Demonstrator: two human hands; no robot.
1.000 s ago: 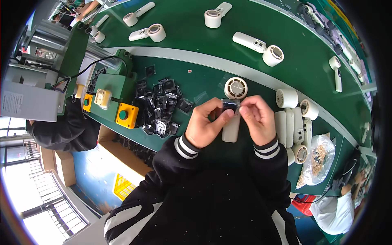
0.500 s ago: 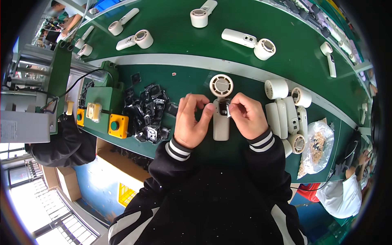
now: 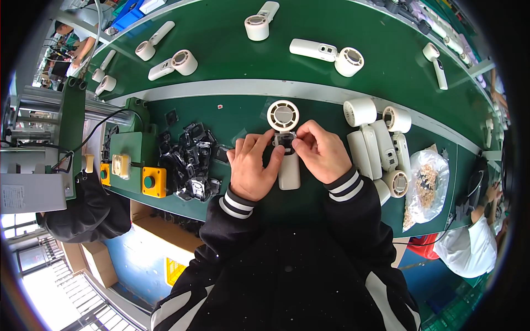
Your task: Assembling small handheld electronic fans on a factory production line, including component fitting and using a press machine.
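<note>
Head view showed your left hand (image 3: 254,170), thumb and forefinger spread, touching a small glossy black plastic piece (image 3: 284,140) at the neck of a round-headed cream plastic fan (image 3: 289,173) between your hands. Your right hand (image 3: 324,155) had fingertips close together at the piece, its grip unclear. Left of your left hand lay heaped black plastic parts (image 3: 190,160).

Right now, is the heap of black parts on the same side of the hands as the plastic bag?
No, the heap lies left of the left hand and the plastic bag right of the right hand.
</note>
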